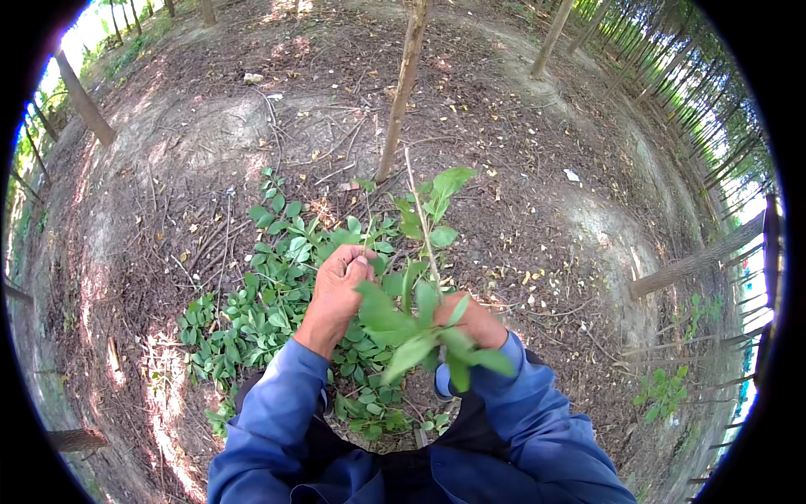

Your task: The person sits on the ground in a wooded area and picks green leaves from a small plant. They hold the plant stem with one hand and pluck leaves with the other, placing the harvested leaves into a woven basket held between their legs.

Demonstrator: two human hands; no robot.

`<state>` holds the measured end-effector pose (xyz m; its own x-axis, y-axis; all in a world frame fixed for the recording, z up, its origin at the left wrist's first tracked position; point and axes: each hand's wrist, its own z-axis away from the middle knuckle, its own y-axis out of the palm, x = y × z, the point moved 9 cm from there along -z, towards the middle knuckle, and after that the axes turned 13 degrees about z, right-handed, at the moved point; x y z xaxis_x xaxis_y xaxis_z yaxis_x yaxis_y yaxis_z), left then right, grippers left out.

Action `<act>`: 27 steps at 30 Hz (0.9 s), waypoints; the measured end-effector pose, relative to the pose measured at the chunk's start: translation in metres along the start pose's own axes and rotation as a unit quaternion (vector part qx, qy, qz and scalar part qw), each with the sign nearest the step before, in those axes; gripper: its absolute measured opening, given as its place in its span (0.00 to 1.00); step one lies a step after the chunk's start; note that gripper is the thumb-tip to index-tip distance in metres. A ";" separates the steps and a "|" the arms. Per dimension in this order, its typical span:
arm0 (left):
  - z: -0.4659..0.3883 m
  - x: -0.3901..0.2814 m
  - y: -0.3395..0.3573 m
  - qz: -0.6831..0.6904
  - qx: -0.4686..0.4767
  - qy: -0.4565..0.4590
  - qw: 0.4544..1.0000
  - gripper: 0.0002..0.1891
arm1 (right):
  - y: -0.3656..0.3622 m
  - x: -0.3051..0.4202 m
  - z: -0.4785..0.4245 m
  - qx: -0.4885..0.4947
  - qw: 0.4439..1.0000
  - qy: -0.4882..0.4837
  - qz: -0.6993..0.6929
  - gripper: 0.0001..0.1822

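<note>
My left hand (340, 290) is closed, thumb against the fingers, on a thin green stem (368, 230) that stands up from its fingertips. To its right, my right hand (469, 318) grips a leafy branch (423, 220), whose bare woody end points up and away from me. Broad green leaves (409, 337), partly blurred, hang in front of the right hand and cover some of its fingers. Beneath and left of my hands, a low mass of green leafy stems (264, 315) spreads over the ground, reaching close to my feet.
A slender tree trunk (403, 94) rises from the ground just ahead. Other trunks stand at the left (85, 104) and right (699, 255). Twigs, dry leaves and a pale scrap (572, 175) lie on the soil. My shoe (442, 383) shows below the right hand.
</note>
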<state>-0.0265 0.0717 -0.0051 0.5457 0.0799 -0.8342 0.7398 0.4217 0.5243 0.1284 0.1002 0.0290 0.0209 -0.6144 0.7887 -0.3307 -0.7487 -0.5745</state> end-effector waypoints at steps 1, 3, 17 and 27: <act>-0.001 0.000 -0.003 -0.005 -0.005 0.005 1.000 0.08 | 0.003 0.006 -0.003 0.019 0.994 -0.022 0.102 0.13; -0.001 -0.004 -0.009 -0.016 -0.019 0.016 1.000 0.07 | 0.007 0.011 -0.008 0.027 0.988 -0.004 0.155 0.08; 0.002 -0.123 -0.120 -0.085 -0.175 0.265 0.944 0.13 | -0.096 -0.068 0.068 -0.440 0.835 0.274 -0.183 0.22; 0.002 -0.112 -0.101 -0.165 -0.174 0.209 0.948 0.13 | -0.096 -0.064 0.053 -0.351 0.887 0.297 -0.028 0.26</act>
<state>-0.1618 0.0178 0.0359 0.0492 0.2119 -0.9760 0.6288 0.7527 0.1951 0.2089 0.1981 0.0223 -0.3766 -0.1852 0.9077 -0.8559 -0.3052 -0.4174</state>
